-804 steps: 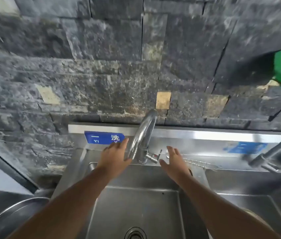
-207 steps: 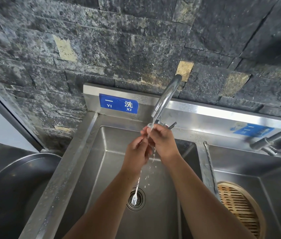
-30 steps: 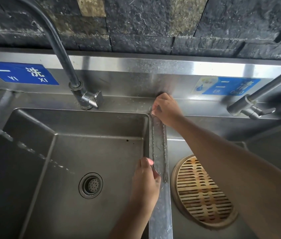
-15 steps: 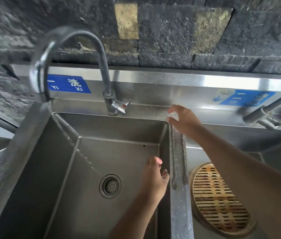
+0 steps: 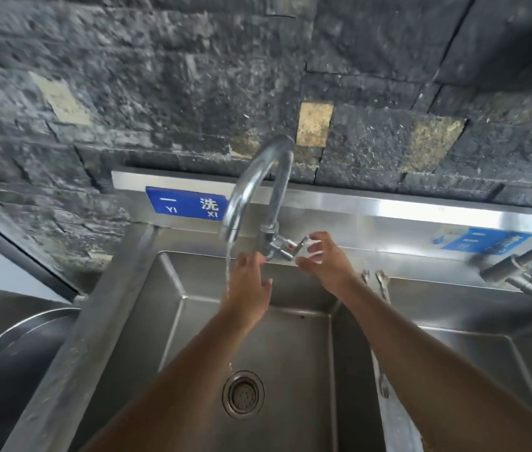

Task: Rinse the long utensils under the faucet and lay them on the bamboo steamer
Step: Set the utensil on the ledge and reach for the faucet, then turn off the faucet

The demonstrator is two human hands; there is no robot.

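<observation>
Steel sink point(image 5: 72, 353): left hand point(image 5: 248, 288) under running faucet point(image 5: 258, 177) (fingers point(image 5: 248, 261) straight); right hand point(image 5: 326, 265) fingers point(image 5: 320, 238) spread beside lever point(image 5: 294, 246).

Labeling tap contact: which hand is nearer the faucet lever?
Right. The right hand has fingers spread just beside the tip of the faucet lever; the left hand is lower left, under the water stream.

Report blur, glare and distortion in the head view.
Head view: motion blur smears the wall and makes the right sign unreadable; the left sign is legible; glare streaks the backsplash; the wide-angle lens skews the sink rim outward.
</observation>
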